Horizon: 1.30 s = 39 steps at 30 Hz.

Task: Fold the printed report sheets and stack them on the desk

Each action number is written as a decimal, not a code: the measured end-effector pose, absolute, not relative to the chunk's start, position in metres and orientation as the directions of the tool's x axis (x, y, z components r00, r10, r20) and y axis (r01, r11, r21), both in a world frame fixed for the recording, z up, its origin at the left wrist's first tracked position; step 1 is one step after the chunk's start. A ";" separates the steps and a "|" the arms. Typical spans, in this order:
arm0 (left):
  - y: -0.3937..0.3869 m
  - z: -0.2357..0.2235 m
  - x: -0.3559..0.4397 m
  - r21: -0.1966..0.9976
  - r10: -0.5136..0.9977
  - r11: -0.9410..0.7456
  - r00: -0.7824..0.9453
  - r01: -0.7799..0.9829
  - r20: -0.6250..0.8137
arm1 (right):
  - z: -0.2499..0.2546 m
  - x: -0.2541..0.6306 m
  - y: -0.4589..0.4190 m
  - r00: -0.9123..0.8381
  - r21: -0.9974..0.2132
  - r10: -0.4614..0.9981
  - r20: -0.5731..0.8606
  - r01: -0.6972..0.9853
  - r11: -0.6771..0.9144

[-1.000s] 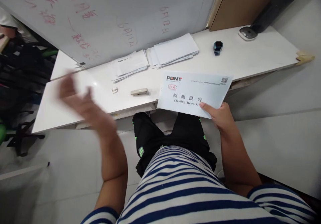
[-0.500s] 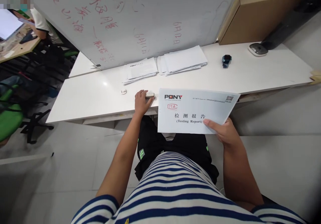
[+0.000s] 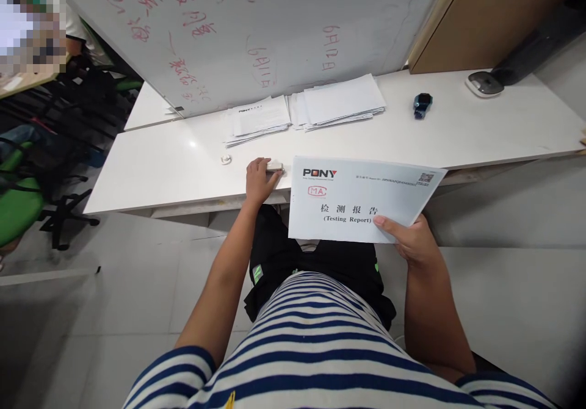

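Observation:
My right hand (image 3: 412, 238) grips the lower right edge of a white printed testing report (image 3: 339, 195), thumb on its front and fingers hidden behind. The report is tilted up in front of the desk edge, cover facing me. My left hand (image 3: 260, 181) rests at the front of the desk, its fingers and thumb closed around a small white stapler (image 3: 275, 166). The stapler's end points toward the report's upper left corner, with a gap between them. Just left of that hand lies a small round white thing (image 3: 226, 159).
Behind my hands on the white desk (image 3: 151, 171) lie two paper stacks, a left one (image 3: 260, 118) and a right one (image 3: 343, 99). A whiteboard (image 3: 293, 24) stands behind them. Farther right are a watch (image 3: 422, 105), a computer mouse (image 3: 484, 83) and a cardboard box (image 3: 494, 24).
The camera view has shifted slightly. My left hand stays closed on the stapler, and my right hand still holds the report in nearly the same pose.

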<state>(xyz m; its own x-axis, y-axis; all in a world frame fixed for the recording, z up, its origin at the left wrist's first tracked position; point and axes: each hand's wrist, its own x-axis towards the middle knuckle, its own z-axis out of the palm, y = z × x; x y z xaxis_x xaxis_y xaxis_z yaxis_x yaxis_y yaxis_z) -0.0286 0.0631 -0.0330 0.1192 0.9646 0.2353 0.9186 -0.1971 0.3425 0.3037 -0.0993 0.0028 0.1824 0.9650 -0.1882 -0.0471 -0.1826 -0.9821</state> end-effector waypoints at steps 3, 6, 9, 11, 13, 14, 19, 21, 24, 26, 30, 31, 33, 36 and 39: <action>0.064 -0.034 -0.029 0.330 0.966 -0.191 0.117 0.925 0.232 | 0.006 0.302 -0.099 0.172 -0.979 0.965 -0.200 -0.071 -0.190; 0.064 -0.035 -0.030 0.331 0.961 -0.205 0.126 0.921 0.245 | 0.008 0.301 -0.099 0.158 -0.977 0.965 -0.209 -0.085 -0.198; 0.065 -0.037 -0.030 0.344 0.957 -0.222 0.136 0.912 0.257 | 0.010 0.301 -0.099 0.152 -0.974 0.964 -0.219 -0.092 -0.207; 0.065 -0.038 -0.031 0.354 0.954 -0.231 0.139 0.906 0.265 | 0.011 0.301 -0.098 0.141 -0.973 0.965 -0.223 -0.093 -0.212; 0.065 -0.039 -0.032 0.365 0.950 -0.240 0.140 0.900 0.278 | 0.012 0.301 -0.098 0.123 -0.971 0.966 -0.229 -0.093 -0.218; 0.066 -0.040 -0.032 0.370 0.948 -0.245 0.141 0.896 0.287 | 0.012 0.301 -0.098 0.115 -0.971 0.966 -0.230 -0.094 -0.220; 0.066 -0.042 -0.033 0.390 0.936 -0.274 0.149 0.879 0.320 | 0.009 0.300 -0.097 0.111 -0.976 0.973 -0.205 -0.094 -0.195; 0.066 -0.042 -0.033 0.393 0.935 -0.277 0.150 0.877 0.322 | 0.007 0.300 -0.096 0.116 -0.978 0.974 -0.197 -0.096 -0.186; 0.066 -0.042 -0.033 0.394 0.936 -0.272 0.147 0.878 0.320 | 0.005 0.298 -0.096 0.112 -0.979 0.975 -0.189 -0.103 -0.178; 0.066 -0.042 -0.033 0.397 0.938 -0.269 0.144 0.878 0.316 | 0.003 0.297 -0.095 0.113 -0.979 0.976 -0.185 -0.104 -0.173; 0.066 -0.042 -0.033 0.396 0.936 -0.271 0.144 0.877 0.320 | 0.002 0.296 -0.095 0.114 -0.980 0.976 -0.185 -0.089 -0.176; 0.067 -0.042 -0.033 0.392 0.936 -0.270 0.143 0.879 0.322 | 0.001 0.296 -0.095 0.112 -0.980 0.976 -0.187 -0.087 -0.178; 0.067 -0.041 -0.033 0.381 0.934 -0.268 0.143 0.885 0.326 | 0.001 0.295 -0.095 0.113 -0.978 0.974 -0.196 -0.093 -0.186; 0.067 -0.041 -0.033 0.370 0.935 -0.267 0.147 0.890 0.322 | 0.002 0.293 -0.095 0.120 -0.970 0.966 -0.228 -0.112 -0.215; 0.067 -0.042 -0.032 0.368 0.935 -0.266 0.146 0.891 0.322 | -0.001 0.292 -0.096 0.118 -0.958 0.955 -0.271 -0.130 -0.255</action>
